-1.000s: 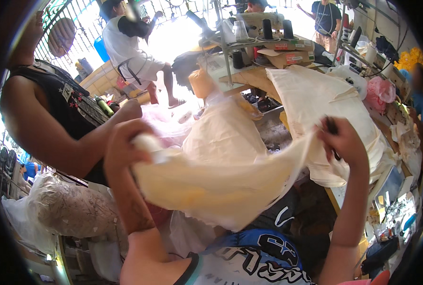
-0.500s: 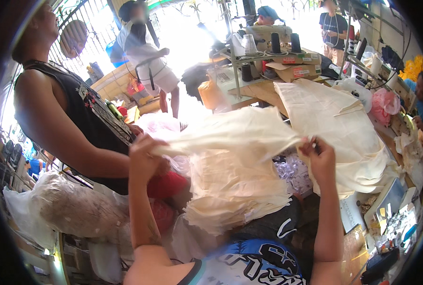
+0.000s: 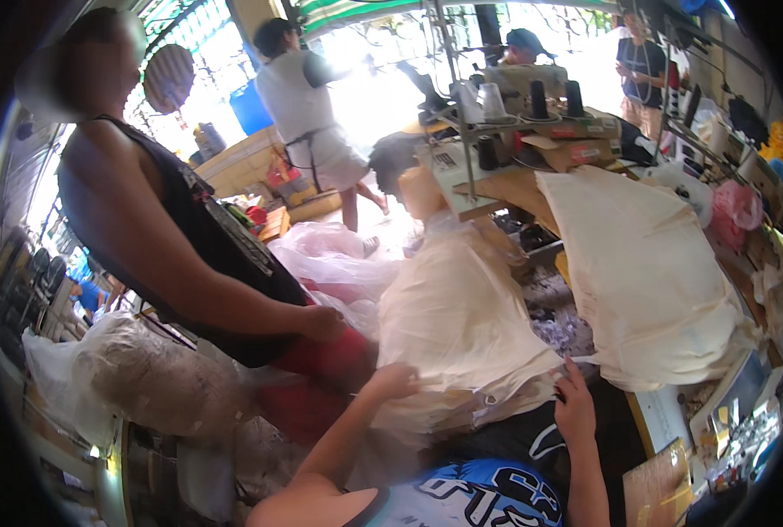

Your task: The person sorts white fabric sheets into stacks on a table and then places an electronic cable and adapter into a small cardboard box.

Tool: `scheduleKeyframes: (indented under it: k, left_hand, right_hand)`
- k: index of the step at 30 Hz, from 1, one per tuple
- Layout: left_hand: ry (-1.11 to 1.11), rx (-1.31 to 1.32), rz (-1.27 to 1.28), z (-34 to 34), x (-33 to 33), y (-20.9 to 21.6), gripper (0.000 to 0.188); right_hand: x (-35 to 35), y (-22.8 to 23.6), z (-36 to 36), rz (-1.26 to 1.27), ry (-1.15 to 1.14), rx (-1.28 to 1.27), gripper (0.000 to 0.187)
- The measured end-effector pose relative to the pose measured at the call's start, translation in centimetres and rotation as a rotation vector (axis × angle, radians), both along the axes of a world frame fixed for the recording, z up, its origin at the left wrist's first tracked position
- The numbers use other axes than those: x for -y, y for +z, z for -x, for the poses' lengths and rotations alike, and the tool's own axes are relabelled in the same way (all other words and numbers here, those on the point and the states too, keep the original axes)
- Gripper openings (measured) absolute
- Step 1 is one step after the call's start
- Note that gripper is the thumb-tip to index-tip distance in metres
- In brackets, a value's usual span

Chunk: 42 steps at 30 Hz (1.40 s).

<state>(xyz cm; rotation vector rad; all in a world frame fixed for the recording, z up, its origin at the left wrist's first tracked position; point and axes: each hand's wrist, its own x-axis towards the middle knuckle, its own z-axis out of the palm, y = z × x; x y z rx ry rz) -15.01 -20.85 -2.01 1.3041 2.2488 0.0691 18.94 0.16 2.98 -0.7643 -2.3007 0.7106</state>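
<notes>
A pile of cream cloth [image 3: 457,307] lies spread in front of the seated worker, its layered near edge just above the lap; whatever bears it is hidden from where I stand. The left hand [image 3: 397,382] is at the near left corner and the right hand [image 3: 574,400] at the near right, well apart, but I cannot tell whether the fingers grip the top layer or merely rest against it. The near edges look ragged rather than flush, so an uneven pull from one side could skew the top sheet or drag those beneath along with it. Just past the right hand sits a crumpled lilac heap [image 3: 560,332]; a loose corner might catch there. A second stack of cream cloth [image 3: 650,272] lies close on the right, near enough that the two could become mixed if one slides. At left, a co-worker's hand [image 3: 324,323] hangs near the pile, and a bump could shift it. Pinkish plastic [image 3: 347,250] is bunched beyond, while black thread cones [image 3: 538,101] stand above the far surface [image 3: 451,180].
</notes>
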Motion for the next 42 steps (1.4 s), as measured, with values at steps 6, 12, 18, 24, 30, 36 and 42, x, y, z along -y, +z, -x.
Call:
scheduleKeyframes:
  k: [6,12,18,24,30,36,42]
  left_hand:
    - [-0.177,0.24,-0.851,-8.8,-14.0,0.6,0.049]
    - [-0.287,0.593,-0.666,-17.7,-23.7,-1.0,0.03]
    - [-0.288,0.932,-0.74,-18.4,-24.2,-0.8,0.02]
    - [-0.195,0.638,-0.689,-16.0,-21.4,2.9,0.024]
    - [-0.135,0.976,-0.697,-16.0,-19.8,3.4,0.019]
    - [-0.109,0.585,-0.526,-14.7,-19.4,2.5,0.023]
    - [-0.111,0.996,-0.693,-15.7,-18.9,0.8,0.011]
  right_hand:
    - [0.8,-1.9,-0.7,0.268,-0.208,-0.006,0.027]
    - [1.8,0.0,-1.9,0.373,-0.179,-0.149,0.032]
    - [0.6,-0.6,-3.9,0.329,-0.256,-0.252,0.02]
    - [-0.2,1.9,-3.2,0.146,-0.276,-0.233,0.024]
    - [-0.4,2.1,-2.5,0.109,-0.303,-0.198,0.023]
    - [0.3,1.5,-1.2,0.198,-0.347,-0.14,0.023]
    - [-0.5,-1.6,-1.2,1.16,-0.115,-0.57,0.023]
